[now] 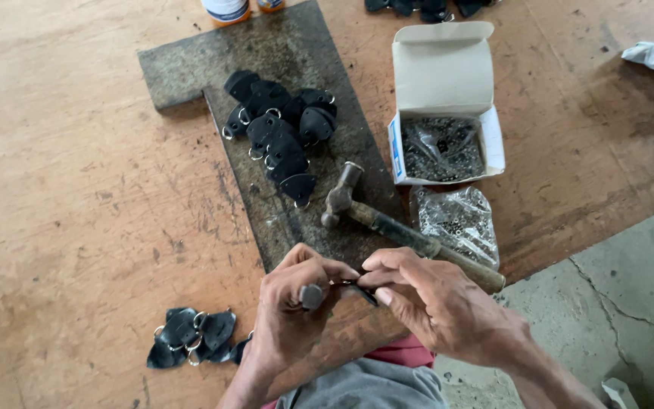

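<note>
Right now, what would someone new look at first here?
Probably the two hands at the bottom: the left hand grips a short grey metal punch while the right hand pinches a small black leather piece. Just above lies a wooden-handled steel hammer beside a heap of black leather tabs with metal rings.

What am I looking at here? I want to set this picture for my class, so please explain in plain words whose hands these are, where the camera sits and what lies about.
There is one picture, from a camera on a person's head, looking down at their own bare hands. The left hand grips a short metal punch. The right hand pinches a small black leather piece against it. They work over a dark metal slab on a wooden board. On the slab lie a hammer and a pile of black leather tabs with rings. Beside it are an open box of rivets, a clear bag of rivets and a second pile of tabs.
</note>
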`<state>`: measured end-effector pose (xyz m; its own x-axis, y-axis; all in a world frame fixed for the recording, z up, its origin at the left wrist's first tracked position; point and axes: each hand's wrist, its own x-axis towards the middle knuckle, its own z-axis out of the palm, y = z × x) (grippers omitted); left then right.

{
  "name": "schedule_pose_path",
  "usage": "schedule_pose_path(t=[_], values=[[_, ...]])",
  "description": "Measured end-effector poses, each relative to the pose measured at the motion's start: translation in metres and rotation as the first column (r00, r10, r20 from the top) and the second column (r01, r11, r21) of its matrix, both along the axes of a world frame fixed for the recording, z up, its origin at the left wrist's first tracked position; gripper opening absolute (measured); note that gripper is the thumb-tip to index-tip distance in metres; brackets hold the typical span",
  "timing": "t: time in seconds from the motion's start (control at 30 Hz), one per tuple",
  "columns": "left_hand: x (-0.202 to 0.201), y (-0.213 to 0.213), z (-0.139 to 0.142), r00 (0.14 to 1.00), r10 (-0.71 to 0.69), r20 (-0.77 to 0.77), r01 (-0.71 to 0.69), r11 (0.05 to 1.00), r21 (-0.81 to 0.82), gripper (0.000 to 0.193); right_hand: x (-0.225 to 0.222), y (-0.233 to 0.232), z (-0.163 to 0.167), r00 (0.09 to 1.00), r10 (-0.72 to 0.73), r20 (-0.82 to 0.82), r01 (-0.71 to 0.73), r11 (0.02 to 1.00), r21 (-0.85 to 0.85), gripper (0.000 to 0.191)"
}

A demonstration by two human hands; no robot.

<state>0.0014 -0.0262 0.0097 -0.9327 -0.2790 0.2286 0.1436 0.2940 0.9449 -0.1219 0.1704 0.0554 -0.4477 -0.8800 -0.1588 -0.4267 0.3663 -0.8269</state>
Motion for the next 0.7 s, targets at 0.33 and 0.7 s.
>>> schedule_pose_path(t=[0.33,0.7], values=[[-0.002,-0.008,-0.037,0.973,-0.018,0.228,-0.125,0.795,0.594,0.040,-0.145,-0.002,-0.051,0.614,-0.186,-0.767,0.330,0.943,0.035,0.006],[-0.002,-0.011,-0.034,0.967,0.103,0.233,-0.226,0.768,0.599,0.041,-0.158,-0.006,-0.062,0.728,-0.149,-0.670,0.390,0.893,0.226,0.006]])
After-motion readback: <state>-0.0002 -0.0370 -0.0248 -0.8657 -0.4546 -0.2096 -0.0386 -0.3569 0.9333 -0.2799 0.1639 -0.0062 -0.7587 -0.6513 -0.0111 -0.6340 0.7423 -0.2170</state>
